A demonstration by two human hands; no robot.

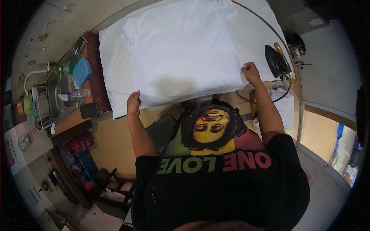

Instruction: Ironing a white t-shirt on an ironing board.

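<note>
A white garment (pixel 185 55), seemingly a shirt, lies spread over a padded table with a white cover (pixel 115 72). My left hand (pixel 133 104) pinches its near left corner between thumb and fingers. At the near right edge, my right hand (pixel 251 73) has hold of the same cloth. The front hem runs between both hands and hangs slightly at the table's edge. To the right of my right hand, a dark clothes iron (pixel 274 62) with a wooden handle rests on the cover. A yellowish hose (pixel 266 21) runs along the table's right side to the iron.
On the left are a steel sink (pixel 55 89), a light blue plastic container (pixel 82 71) and a wire dish rack (pixel 43 106). White cloth (pixel 279 98) hangs below the table at right. A red gas cylinder (pixel 81 142) stands under the left counter.
</note>
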